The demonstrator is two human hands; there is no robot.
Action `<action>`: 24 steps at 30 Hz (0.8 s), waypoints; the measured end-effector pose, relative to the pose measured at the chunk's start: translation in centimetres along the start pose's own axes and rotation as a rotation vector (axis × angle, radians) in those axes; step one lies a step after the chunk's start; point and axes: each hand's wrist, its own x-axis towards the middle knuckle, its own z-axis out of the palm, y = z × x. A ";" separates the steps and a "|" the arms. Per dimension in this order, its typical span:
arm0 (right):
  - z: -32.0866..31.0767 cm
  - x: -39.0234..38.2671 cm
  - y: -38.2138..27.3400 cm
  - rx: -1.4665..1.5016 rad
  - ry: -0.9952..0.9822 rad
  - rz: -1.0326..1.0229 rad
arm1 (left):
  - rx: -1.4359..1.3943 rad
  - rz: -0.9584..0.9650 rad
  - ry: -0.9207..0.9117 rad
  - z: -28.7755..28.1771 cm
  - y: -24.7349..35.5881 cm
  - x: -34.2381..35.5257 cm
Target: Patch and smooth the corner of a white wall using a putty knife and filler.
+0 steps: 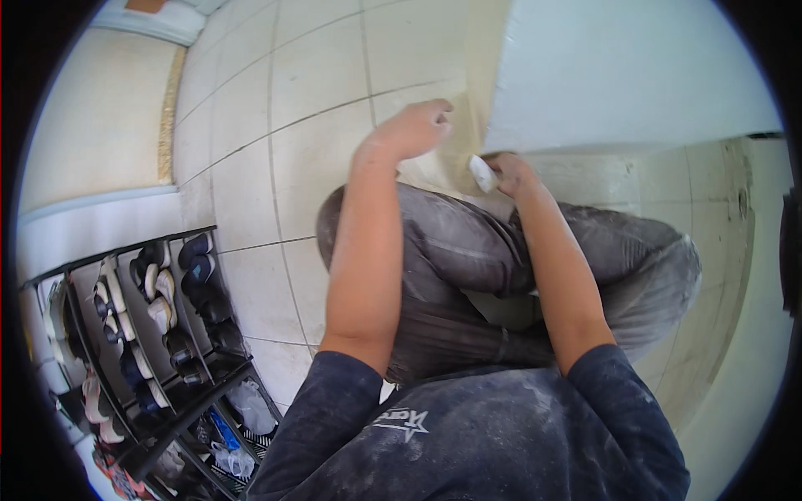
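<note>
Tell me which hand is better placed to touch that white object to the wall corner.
Right, probably: your right hand holds the white object close beside the corner of the white wall. Your left hand is farther away, above the floor tiles.

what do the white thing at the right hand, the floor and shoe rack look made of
White thing: perhaps paper or plastic, matte-looking; too small to be sure.
Floor: likely ceramic tile, faintly glossy, with straight grout lines.
Shoe rack: probably black metal or plastic; slim, dark frame bars.
</note>
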 end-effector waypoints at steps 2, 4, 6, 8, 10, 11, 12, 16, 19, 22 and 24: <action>0.1 0.2 0.1 -0.011 -0.033 0.011 | 0.071 -0.022 0.043 -0.3 0.5 -0.3; 0.0 0.4 0.3 -0.029 0.028 -0.071 | -0.225 0.145 0.173 -0.5 0.8 -0.4; 0.0 0.6 0.4 -0.056 0.002 -0.084 | -0.195 0.141 0.200 -0.6 1.0 -0.3; 0.0 0.7 0.4 -0.045 0.051 -0.005 | -0.185 0.159 0.192 -0.6 1.0 -0.2; 0.1 0.7 0.2 -0.012 0.088 -0.066 | -0.101 0.086 0.197 -0.6 0.9 0.0; 0.2 0.6 0.2 0.007 0.129 -0.039 | -0.095 0.078 0.182 -0.5 0.9 0.1; 0.2 0.4 0.1 -0.025 0.112 -0.054 | -0.129 0.089 0.197 -0.5 0.8 0.1; 0.5 -0.3 -0.1 0.015 0.129 -0.123 | -0.192 0.144 0.222 -0.3 0.7 0.3; 0.5 -0.5 -0.2 0.011 0.163 -0.106 | -0.088 0.091 0.189 -0.3 0.5 0.5; 0.3 -0.8 -0.5 -0.104 0.112 -0.148 | -0.133 0.140 0.212 -0.4 0.6 0.5; 0.3 -1.0 -0.6 -0.075 0.046 -0.133 | -0.123 0.118 0.210 -0.4 0.7 0.5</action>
